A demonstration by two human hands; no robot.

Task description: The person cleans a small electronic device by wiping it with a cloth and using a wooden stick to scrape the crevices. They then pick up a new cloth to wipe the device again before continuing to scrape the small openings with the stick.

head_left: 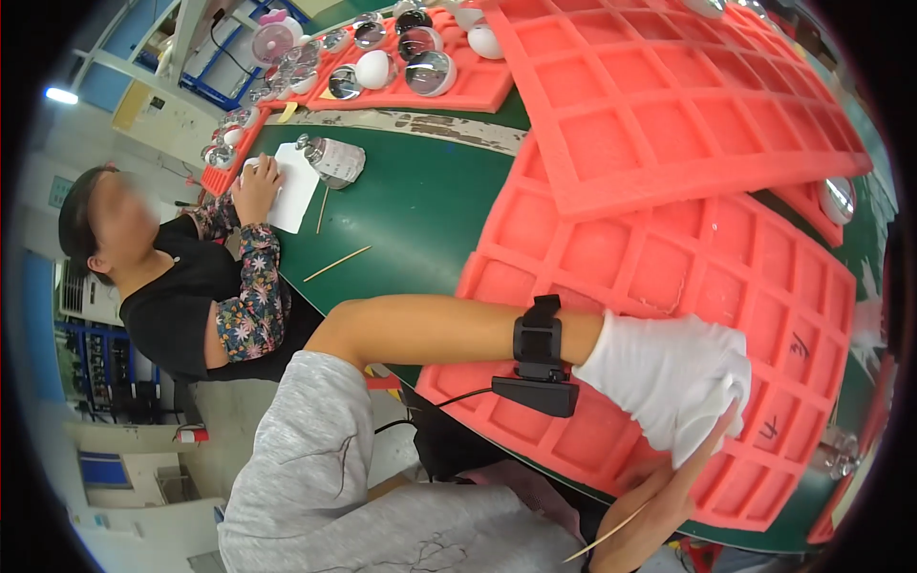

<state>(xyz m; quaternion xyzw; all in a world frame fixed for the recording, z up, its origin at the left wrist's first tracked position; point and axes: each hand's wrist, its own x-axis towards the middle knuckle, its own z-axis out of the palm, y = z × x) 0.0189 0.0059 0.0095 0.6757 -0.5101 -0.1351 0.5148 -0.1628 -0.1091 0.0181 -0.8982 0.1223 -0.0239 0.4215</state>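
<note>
My left hand (pixel 650 372) wears a white glove and reaches across the pink foam tray (pixel 592 253). Its fingers look curled in, with white fabric bunched at their tips; what they hold, if anything, is hidden. Bare fingers of my right hand (pixel 659 501) meet the gloved fingertips near the tray's close right edge. A thin wooden stick (pixel 604 537) is held in the right hand and points down to the lower left. On my left wrist sits a black strapped device (pixel 540 358) with a cable.
Another pink foam tray (pixel 621 143) lies tilted over the far part of the first. Clear and white domes (pixel 430 74) fill trays at the back. A bottle (pixel 336 162) and a loose stick (pixel 336 264) are on the green table (pixel 411 220). A co-worker (pixel 205 277) sits left.
</note>
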